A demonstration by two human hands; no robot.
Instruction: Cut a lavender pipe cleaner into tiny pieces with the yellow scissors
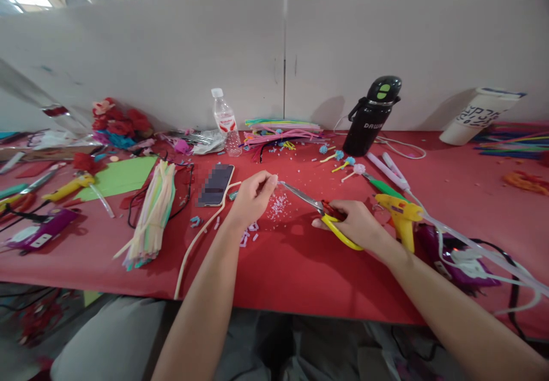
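Note:
My right hand (354, 221) grips the handles of a pair of scissors (305, 198) with yellow and red grips, the blades pointing left. Just past the blade tips, my left hand (256, 193) is pinched around a small pale lilac piece, too small to name. Below the two hands, tiny pale clippings (278, 206) are scattered over the red tabletop (283, 278). Several short lilac pieces (249, 235) lie beside my left wrist. A long cream pipe cleaner (195, 241) runs along the table left of my left forearm.
A phone (218, 183) and a bundle of pastel pipe cleaners (153, 215) lie to the left. Behind stand a plastic bottle (226, 123), a black flask (372, 118) and a white cup (476, 115). At right, a yellow glue gun (401, 215) sits near cables.

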